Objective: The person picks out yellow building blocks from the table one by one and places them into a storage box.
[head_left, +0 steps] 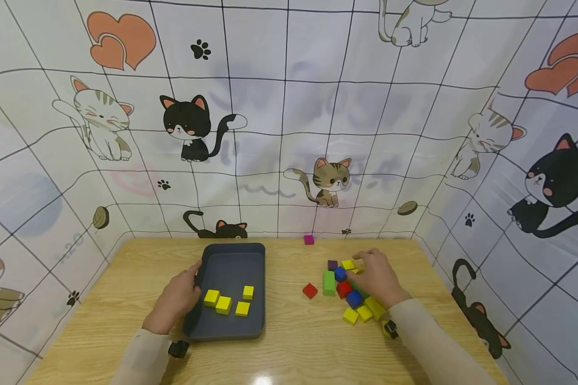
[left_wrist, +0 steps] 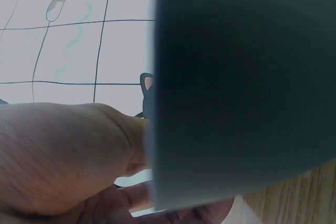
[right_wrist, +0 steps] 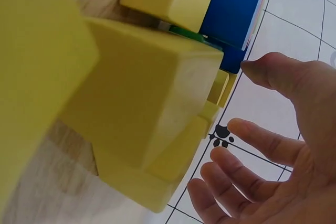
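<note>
My left hand (head_left: 173, 302) grips the left rim of a dark grey tray (head_left: 228, 329). In the left wrist view the tray's side (left_wrist: 241, 103) hides part of the fingers. Several yellow blocks (head_left: 223, 305) lie in the tray's front half. Over a pile of coloured blocks on the right is my right hand (head_left: 378, 278), its thumb and fingers spread apart with nothing between them. Close to its thumb sits a blue block (head_left: 340, 274), with yellow blocks (head_left: 348, 264) near the fingertips. The right wrist view shows larger yellow blocks (right_wrist: 142, 93) beside the hand.
Left of the pile a red block (head_left: 310, 291) lies by itself, next to an upright green block (head_left: 329, 283). A magenta block (head_left: 309, 240) sits at the table's back edge. Cat-printed cloth (head_left: 260, 107) encloses the wooden table (head_left: 289, 342) at the back and sides.
</note>
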The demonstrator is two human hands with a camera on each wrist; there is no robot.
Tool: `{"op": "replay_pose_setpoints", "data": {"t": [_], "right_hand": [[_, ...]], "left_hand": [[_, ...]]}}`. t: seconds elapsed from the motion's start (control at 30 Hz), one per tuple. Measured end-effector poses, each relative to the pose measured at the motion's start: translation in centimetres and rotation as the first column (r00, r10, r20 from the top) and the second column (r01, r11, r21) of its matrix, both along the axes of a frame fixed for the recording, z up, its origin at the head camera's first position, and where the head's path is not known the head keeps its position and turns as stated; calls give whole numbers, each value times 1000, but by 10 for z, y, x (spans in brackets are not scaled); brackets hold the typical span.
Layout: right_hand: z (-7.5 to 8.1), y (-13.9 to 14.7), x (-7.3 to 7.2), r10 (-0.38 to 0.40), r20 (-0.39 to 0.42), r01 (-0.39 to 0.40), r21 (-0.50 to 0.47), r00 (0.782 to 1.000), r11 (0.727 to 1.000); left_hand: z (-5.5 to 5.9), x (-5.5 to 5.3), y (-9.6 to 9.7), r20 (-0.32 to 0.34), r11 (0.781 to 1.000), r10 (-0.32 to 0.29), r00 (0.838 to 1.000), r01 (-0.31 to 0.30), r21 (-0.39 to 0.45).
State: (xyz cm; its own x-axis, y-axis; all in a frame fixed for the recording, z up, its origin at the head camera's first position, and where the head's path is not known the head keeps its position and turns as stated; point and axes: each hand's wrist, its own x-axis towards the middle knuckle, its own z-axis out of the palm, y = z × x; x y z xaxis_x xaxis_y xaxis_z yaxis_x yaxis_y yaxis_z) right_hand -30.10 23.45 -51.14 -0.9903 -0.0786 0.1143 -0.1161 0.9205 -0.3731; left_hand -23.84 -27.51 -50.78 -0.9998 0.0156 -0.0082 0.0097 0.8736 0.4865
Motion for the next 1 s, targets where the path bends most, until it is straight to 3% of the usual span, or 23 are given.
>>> {"op": "replay_pose_setpoints", "data": {"t": [0.33,1.0], "right_hand": [[1,-1,4,-29,43,28,22,999,999],[3,1,0,-13,104,14,-3,995,1000]], "left_hand": [[0,1,-1,6,1000,6,1000,-6,-8],[-1,0,-3,3,1000,-7,1000,7,-7]]}}
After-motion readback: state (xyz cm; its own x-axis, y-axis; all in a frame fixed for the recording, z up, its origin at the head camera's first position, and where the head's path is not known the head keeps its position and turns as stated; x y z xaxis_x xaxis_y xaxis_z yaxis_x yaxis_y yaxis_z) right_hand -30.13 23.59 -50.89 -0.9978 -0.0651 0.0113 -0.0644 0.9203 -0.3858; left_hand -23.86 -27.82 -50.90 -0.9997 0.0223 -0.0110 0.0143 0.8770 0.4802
